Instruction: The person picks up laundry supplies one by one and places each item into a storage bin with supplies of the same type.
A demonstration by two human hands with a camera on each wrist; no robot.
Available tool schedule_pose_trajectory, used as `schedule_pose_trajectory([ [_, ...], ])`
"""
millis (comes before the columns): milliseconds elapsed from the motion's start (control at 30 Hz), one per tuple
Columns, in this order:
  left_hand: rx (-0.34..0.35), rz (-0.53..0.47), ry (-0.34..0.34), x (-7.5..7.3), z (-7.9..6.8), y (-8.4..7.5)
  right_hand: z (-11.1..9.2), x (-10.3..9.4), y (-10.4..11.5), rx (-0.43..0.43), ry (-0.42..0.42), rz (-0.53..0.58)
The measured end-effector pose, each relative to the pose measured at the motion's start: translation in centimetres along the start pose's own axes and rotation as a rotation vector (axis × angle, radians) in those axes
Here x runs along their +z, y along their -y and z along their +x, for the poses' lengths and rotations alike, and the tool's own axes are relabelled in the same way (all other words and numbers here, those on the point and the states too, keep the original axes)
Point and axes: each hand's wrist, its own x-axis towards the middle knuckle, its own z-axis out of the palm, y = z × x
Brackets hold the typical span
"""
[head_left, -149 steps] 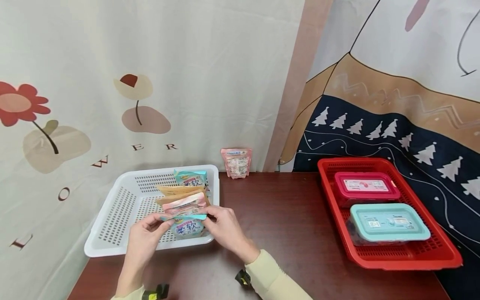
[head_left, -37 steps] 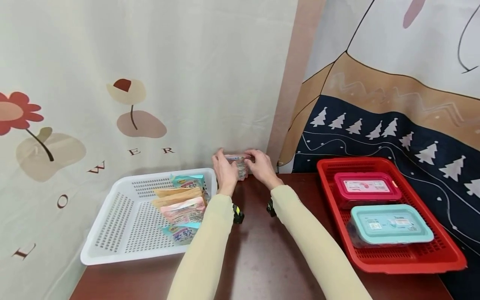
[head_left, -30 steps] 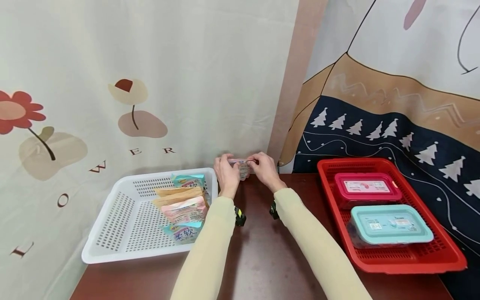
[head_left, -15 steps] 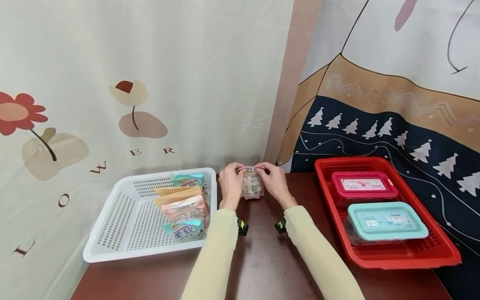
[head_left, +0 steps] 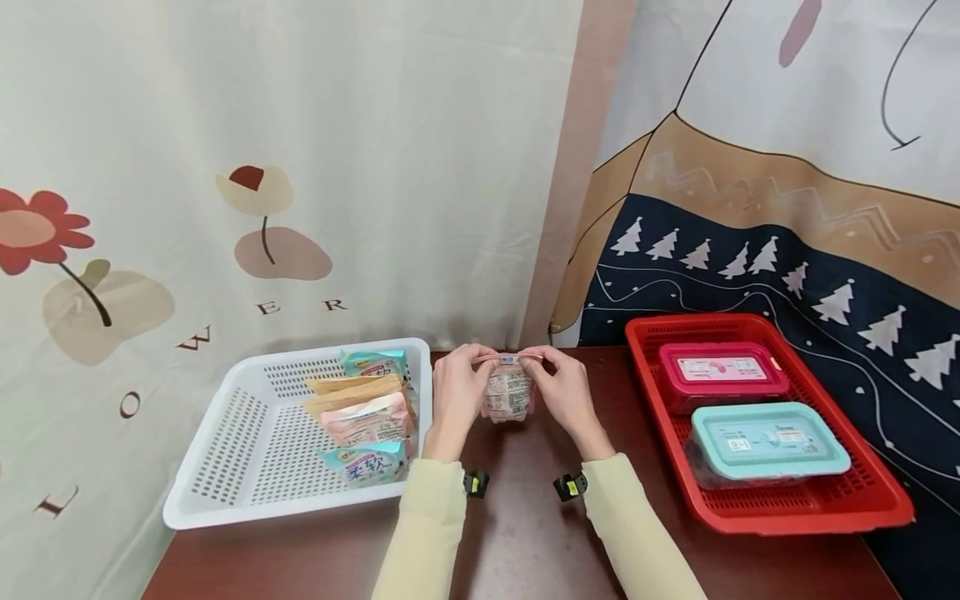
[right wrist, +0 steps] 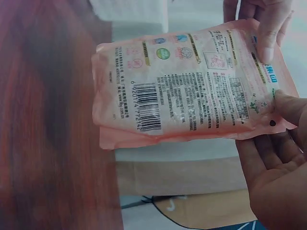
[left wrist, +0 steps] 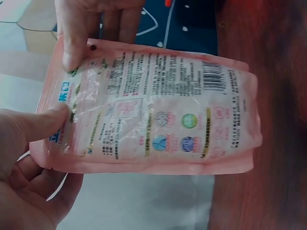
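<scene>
A pink pouch (head_left: 510, 393) with printed text and a barcode hangs between my two hands, its printed back facing me. My left hand (head_left: 459, 392) pinches the top edge at the left corner, thumb in front and fingers behind. At the other top corner, my right hand (head_left: 564, 393) pinches it the same way. The left wrist view has the pouch (left wrist: 144, 110) across its middle, top end to the left. Its flat front is hidden. In the right wrist view the barcode on the pouch (right wrist: 147, 106) is plain.
To the left stands a white basket (head_left: 217, 450) with blue pouches (head_left: 367, 463), brown packets (head_left: 356, 392) and a pink pouch (head_left: 367, 421) along its right side. A red basket (head_left: 697, 492) at right holds a magenta-lidded box (head_left: 723, 371) and a teal-lidded box (head_left: 771, 442).
Both hands have left the blue pouch in the white basket, taken the pink pouch from beside the back curtain, and drawn it toward me over the table.
</scene>
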Motion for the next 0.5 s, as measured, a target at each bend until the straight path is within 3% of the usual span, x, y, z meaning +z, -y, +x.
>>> schedule_pose_trajectory([
  [500,-0.017,-0.18,0.094,-2.9,-3.3,-0.7,-4.2,-0.4,2.1,-0.003,-0.017,0.047],
])
